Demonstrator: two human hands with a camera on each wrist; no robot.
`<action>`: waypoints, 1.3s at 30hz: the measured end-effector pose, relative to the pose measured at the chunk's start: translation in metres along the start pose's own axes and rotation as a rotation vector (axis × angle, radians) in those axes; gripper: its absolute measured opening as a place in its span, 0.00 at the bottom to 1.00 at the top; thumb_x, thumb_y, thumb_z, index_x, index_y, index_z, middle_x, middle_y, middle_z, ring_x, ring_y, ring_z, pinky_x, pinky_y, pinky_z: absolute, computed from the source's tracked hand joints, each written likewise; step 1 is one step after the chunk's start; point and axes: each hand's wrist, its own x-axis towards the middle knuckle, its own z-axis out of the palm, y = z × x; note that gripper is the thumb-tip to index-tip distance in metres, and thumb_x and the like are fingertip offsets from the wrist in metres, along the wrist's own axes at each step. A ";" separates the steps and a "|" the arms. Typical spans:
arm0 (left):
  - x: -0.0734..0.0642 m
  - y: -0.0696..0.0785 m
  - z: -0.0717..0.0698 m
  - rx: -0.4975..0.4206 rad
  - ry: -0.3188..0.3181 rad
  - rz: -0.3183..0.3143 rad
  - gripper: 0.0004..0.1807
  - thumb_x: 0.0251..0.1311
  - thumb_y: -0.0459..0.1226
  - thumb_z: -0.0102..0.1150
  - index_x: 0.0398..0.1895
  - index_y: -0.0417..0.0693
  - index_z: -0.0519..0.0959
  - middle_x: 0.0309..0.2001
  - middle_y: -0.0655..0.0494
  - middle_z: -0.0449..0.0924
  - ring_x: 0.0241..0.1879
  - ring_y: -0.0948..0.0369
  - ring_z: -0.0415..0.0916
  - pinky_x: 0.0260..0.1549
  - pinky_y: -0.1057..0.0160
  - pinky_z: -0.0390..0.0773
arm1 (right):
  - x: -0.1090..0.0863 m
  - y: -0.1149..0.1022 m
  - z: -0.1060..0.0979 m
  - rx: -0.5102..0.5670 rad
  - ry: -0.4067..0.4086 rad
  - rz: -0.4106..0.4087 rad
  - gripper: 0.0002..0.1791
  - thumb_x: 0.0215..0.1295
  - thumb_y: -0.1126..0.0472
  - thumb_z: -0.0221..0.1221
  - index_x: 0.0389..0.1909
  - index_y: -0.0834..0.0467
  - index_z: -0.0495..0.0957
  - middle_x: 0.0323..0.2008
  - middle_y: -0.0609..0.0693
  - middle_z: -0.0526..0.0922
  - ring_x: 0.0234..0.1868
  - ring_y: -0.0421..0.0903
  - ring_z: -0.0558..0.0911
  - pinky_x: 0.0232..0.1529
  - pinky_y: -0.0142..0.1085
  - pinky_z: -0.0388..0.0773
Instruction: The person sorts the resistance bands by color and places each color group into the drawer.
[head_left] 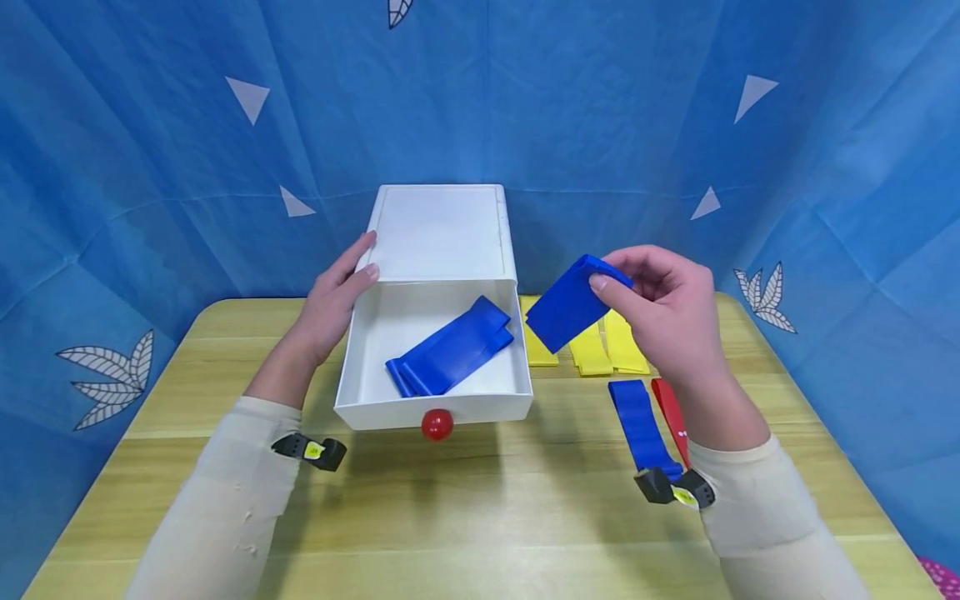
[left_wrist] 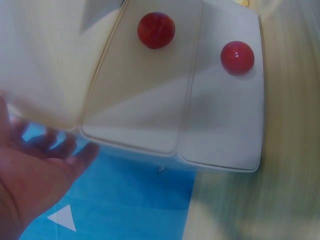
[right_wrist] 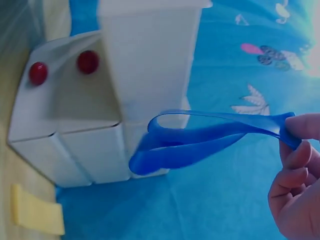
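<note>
A white drawer cabinet (head_left: 442,233) with red knobs stands on the table, its top drawer (head_left: 480,408) pulled out towards me. Inside that drawer lies a folded blue elastic band (head_left: 453,350); whether it is one or more I cannot tell. My left hand (head_left: 333,300) rests against the cabinet's left side with relaxed fingers. To the right of the drawer, my right hand (head_left: 671,317) pinches another blue elastic band (head_left: 570,304) between thumb and fingers, in the air. In the right wrist view this band (right_wrist: 190,145) hangs as a folded loop, away from the fingertips.
Several yellow bands (head_left: 592,354) lie on the table right of the cabinet. Closer to me are a blue band (head_left: 645,425) and a red band (head_left: 670,417), partly hidden by my right wrist. Two lower drawers with red knobs (left_wrist: 156,30) are closed. A blue curtain (head_left: 600,125) hangs behind.
</note>
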 end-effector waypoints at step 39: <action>0.003 -0.004 0.000 0.036 0.016 0.010 0.32 0.74 0.58 0.41 0.79 0.74 0.52 0.79 0.65 0.45 0.77 0.54 0.39 0.66 0.32 0.49 | -0.003 -0.049 0.139 0.245 -0.355 -0.009 0.06 0.67 0.64 0.63 0.41 0.60 0.85 0.33 0.47 0.85 0.23 0.51 0.74 0.27 0.38 0.73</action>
